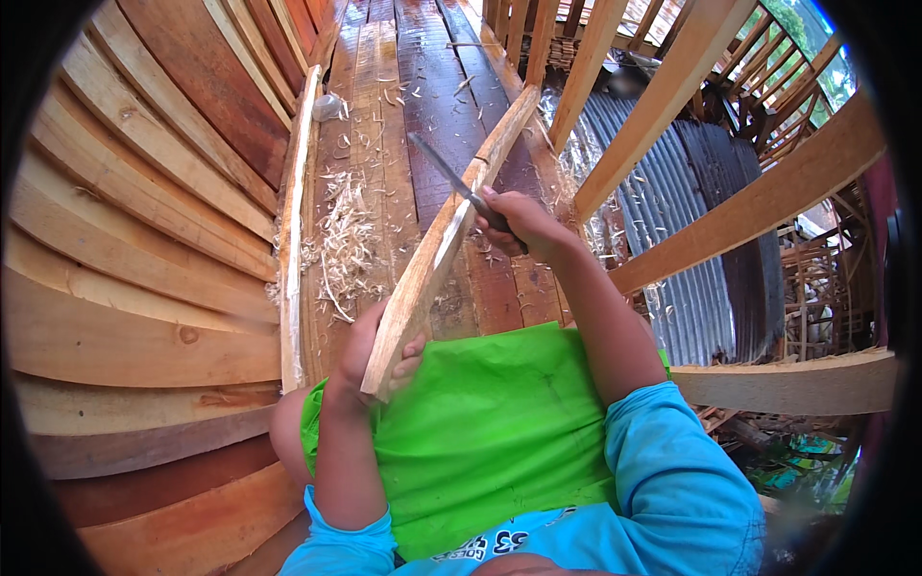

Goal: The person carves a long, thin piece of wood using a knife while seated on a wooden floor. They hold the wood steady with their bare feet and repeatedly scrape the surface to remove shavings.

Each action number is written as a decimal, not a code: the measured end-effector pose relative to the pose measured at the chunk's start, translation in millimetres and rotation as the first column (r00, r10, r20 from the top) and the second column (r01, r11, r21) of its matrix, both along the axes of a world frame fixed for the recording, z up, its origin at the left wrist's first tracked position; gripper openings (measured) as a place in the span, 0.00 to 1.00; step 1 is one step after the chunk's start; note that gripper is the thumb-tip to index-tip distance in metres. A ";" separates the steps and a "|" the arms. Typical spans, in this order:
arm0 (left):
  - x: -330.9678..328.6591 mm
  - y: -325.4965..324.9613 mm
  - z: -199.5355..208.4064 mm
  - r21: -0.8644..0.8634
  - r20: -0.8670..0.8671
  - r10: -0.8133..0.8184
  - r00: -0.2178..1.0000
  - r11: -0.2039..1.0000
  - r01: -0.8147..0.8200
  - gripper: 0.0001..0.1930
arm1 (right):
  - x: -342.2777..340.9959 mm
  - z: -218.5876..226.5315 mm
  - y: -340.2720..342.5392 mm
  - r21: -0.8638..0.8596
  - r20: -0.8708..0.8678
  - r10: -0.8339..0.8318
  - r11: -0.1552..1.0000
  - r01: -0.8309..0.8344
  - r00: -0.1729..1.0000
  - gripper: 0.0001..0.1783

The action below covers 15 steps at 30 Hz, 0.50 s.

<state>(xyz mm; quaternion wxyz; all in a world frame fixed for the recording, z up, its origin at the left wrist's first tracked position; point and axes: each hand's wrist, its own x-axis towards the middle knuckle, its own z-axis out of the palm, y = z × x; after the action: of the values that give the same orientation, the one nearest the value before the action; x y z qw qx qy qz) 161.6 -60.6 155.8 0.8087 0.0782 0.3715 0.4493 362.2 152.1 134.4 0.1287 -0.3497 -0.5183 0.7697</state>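
Observation:
A long squared piece of wood (430, 259) slants from my lap up to the far right, its far end by the railing. My left hand (370, 348) is wrapped round its near end, with fingertips showing on the right side. In my right hand (523, 223) is a knife (451, 175) with a dark handle. Its long blade points to the far left and crosses over the wood. Whether the edge touches the wood, I cannot tell. Pale fresh-cut patches show along the wood near the knife.
Curled wood shavings (341, 235) lie on the plank floor (437, 106). A pale wooden strip (295, 230) runs along the board wall (144, 230) at left, with a small clear container (328, 107) beside it. Slanted railing posts (663, 106) stand at right, above corrugated metal sheets (672, 211).

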 end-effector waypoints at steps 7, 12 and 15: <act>-1.8 -0.9 -1.0 -0.015 0.002 0.011 1.000 1.000 -0.011 0.21 | 0.1 -5.8 8.4 -0.124 0.224 0.136 0.986 -0.110 0.965 0.29; -3.1 -1.3 -1.7 -0.014 0.000 0.021 1.000 1.000 -0.021 0.21 | 41.0 -7.5 35.8 0.142 0.527 -0.029 0.988 -0.054 0.850 0.30; -4.4 -0.8 -1.8 -0.002 0.023 0.017 1.000 1.000 -0.017 0.21 | 50.6 -8.6 38.1 0.503 0.483 -0.308 0.864 0.028 0.819 0.27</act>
<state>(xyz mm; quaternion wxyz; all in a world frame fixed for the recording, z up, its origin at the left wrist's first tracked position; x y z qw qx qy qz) 157.2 -61.4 154.0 0.8093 0.0692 0.3630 0.4567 412.8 190.1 125.8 0.1258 -0.5585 -0.6711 0.4711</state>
